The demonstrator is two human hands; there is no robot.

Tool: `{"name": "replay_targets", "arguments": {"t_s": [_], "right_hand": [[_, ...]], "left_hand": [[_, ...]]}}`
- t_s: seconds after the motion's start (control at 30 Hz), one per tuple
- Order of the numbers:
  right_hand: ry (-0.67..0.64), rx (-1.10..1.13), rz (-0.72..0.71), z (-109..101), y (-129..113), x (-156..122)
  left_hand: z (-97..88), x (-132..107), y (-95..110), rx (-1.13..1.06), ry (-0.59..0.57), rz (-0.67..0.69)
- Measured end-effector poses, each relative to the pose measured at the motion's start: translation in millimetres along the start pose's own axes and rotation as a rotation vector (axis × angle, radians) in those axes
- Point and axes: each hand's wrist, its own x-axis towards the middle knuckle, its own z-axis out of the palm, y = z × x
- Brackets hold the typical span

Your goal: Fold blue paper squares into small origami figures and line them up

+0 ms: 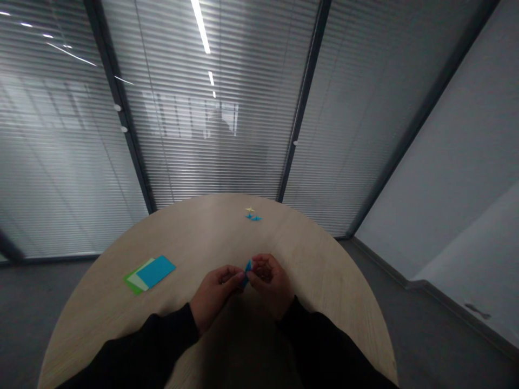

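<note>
Paper [248, 266], blue and folded, is pinched by both the left hand [214, 294] and the right hand [275, 286] over the table [332, 286].

The folded piece [247, 267] is probably matt paper, the tabletop [324, 270] smooth grained wood, the sleeves [146, 348] cloth.

Office rm: glass wall [259, 156] w/ blinds [344, 146], rnd tbl [203, 232].

hands [214, 294]: 2 | held paper [248, 266]: 1 | folded figures [255, 219]: 3 | sheets [156, 271]: 3 (at least) | table [328, 281]: 1
</note>
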Motion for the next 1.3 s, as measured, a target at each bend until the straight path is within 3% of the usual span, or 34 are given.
{"name": "replay_targets", "arguments": {"t_s": [0.2,0.47,0.8,1.17,1.3], "right_hand": [[-0.003,-0.119,0.034,1.7,-6.3,-2.4],[-0.013,-0.237,0.094,-0.4,-8.0,-4.9],[-0.17,-0.051,0.114,-7.1,-10.4,-0.6],[-0.229,0.059,0.247,-12.2,-10.0,3.8],[-0.24,0.028,0.22,-13.2,-13.9,3.4]], "left_hand": [[0.4,-1.1,-3.0,-0.129,-0.006,-0.025],[4.4,-3.1,4.4,0.01,0.038,0.008],[0.3,-2.4,2.8,0.06,0.019,0.033],[2.7,-3.9,6.8,0.097,0.033,0.001],[0.1,-3.4,4.4,0.097,-0.007,0.019]]}}
